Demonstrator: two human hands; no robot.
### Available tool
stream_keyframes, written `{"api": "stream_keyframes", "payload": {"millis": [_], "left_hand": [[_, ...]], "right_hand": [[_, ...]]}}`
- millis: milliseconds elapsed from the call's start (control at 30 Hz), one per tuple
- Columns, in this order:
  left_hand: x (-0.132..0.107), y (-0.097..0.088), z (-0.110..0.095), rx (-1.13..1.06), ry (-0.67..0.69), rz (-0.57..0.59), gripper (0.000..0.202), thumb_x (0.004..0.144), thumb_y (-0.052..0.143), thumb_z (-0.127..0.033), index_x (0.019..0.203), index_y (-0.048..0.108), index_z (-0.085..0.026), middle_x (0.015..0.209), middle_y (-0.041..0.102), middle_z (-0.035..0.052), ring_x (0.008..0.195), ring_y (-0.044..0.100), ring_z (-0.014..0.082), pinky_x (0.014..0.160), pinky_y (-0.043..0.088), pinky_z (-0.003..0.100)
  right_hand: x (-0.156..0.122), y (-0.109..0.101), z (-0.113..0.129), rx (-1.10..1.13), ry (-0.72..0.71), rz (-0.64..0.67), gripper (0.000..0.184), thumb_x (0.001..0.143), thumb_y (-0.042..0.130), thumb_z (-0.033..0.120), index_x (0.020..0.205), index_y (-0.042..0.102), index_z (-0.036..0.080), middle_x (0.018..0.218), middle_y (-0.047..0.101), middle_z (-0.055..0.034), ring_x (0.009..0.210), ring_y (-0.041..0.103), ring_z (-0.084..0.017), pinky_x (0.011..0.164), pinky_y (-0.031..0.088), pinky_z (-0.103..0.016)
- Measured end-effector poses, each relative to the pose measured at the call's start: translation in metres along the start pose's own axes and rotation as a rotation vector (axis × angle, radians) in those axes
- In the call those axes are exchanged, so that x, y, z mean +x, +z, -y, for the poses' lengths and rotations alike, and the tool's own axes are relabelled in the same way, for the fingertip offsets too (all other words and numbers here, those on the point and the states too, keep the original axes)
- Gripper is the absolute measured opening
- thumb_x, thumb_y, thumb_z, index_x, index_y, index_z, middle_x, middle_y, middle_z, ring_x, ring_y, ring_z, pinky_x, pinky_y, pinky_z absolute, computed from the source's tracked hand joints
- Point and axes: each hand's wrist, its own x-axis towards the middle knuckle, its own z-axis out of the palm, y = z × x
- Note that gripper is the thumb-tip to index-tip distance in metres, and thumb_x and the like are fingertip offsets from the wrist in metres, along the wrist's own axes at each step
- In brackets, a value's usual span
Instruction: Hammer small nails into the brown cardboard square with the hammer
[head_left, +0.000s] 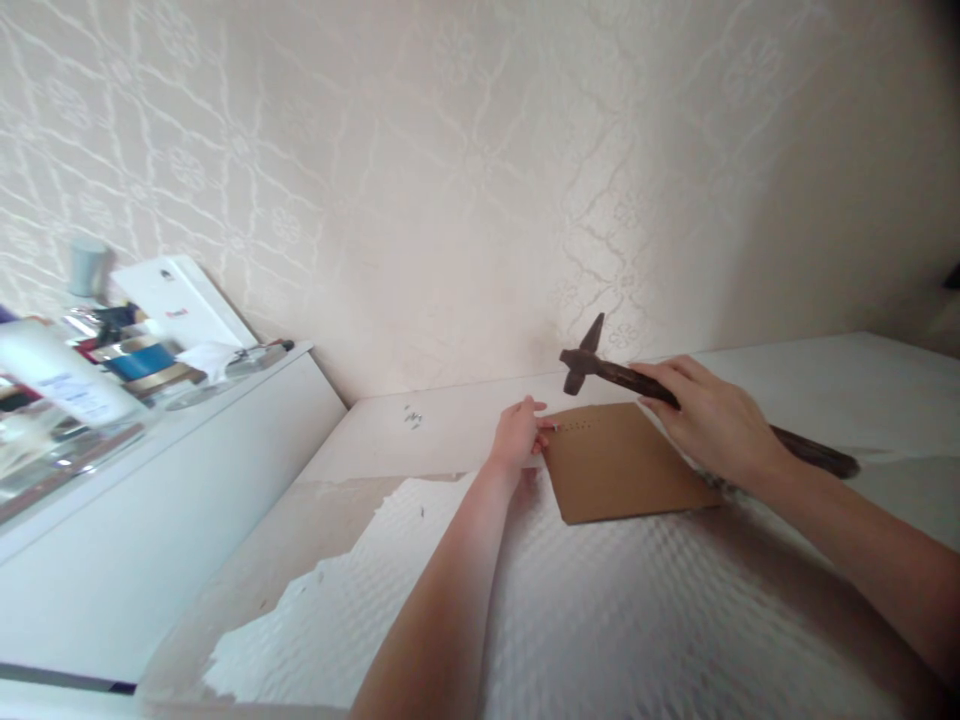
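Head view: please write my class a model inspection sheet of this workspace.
Surface: textured white sheet, ragged-edged at left.
Work items: hammer, head off the board; brown board with small dots near its far edge.
Clutter: tiny loose pieces left of the board; white tube and white box among items on the cabinet.
Hands: left hand at the board's far-left corner, grip unclear; right hand grips the hammer.
Cables: nothing seen.
Surroundings: patterned wallpaper.

a white box (176, 305) rests on a cabinet (150, 530).

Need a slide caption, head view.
Right hand holds a raised hammer; left hand at the corner of a brown board.
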Motion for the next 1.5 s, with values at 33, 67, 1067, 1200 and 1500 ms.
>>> {"api": "stream_keyframes", "payload": {"millis": [33, 67, 1067, 1200, 1500], "left_hand": [[0.0, 0.0, 0.0, 0.019, 0.008, -0.01, 0.039, 0.092, 0.033, -0.037, 0.108, 0.058, -0.012, 0.09, 0.069, 0.0109, 0.046, 0.044, 0.006, 0.047, 0.034, 0.019], [0.001, 0.0, 0.0, 0.038, 0.017, -0.019, 0.039, 0.092, 0.033, -0.037, 0.108, 0.058, -0.012, 0.091, 0.069, 0.0108, 0.046, 0.045, 0.0061, 0.047, 0.034, 0.019], [-0.002, -0.005, 0.006, 0.763, 0.291, -0.393, 0.028, 0.082, 0.045, -0.019, 0.098, 0.068, -0.02, 0.103, 0.07, 0.0043, 0.099, 0.061, 0.0191, 0.089, 0.045, 0.03], [0.007, -0.016, 0.004, 0.829, 0.271, -0.462, 0.029, 0.083, 0.043, -0.019, 0.1, 0.066, -0.021, 0.105, 0.069, 0.0036, 0.101, 0.061, 0.0191, 0.087, 0.045, 0.029], [0.043, -0.124, -0.024, 1.159, 0.188, -0.614, 0.031, 0.085, 0.042, -0.019, 0.107, 0.064, -0.023, 0.114, 0.065, 0.0064, 0.107, 0.058, 0.0216, 0.086, 0.046, 0.03]], "right_hand": [[0.001, 0.0, -0.002, -0.004, 0.045, -0.001, 0.038, 0.086, 0.041, 0.026, 0.123, 0.051, 0.021, 0.111, 0.061, -0.0089, 0.09, 0.061, -0.025, 0.068, 0.046, -0.034], [0.002, -0.001, -0.005, -0.007, 0.095, 0.007, 0.039, 0.086, 0.041, 0.028, 0.123, 0.05, 0.019, 0.11, 0.062, -0.01, 0.09, 0.061, -0.026, 0.069, 0.046, -0.035], [-0.003, 0.013, -0.027, -0.335, 0.251, 0.245, 0.037, 0.089, 0.033, 0.029, 0.111, 0.057, 0.012, 0.103, 0.063, -0.019, 0.093, 0.058, -0.033, 0.072, 0.045, -0.044], [-0.005, 0.029, -0.009, -0.058, -0.028, 0.106, 0.044, 0.089, 0.035, 0.034, 0.121, 0.053, 0.01, 0.119, 0.058, -0.0175, 0.111, 0.052, -0.028, 0.094, 0.041, -0.042], [-0.018, 0.053, 0.015, 0.272, -0.133, 0.287, 0.055, 0.089, 0.031, 0.052, 0.123, 0.055, 0.017, 0.13, 0.054, -0.0116, 0.121, 0.046, -0.026, 0.105, 0.033, -0.045]]}}
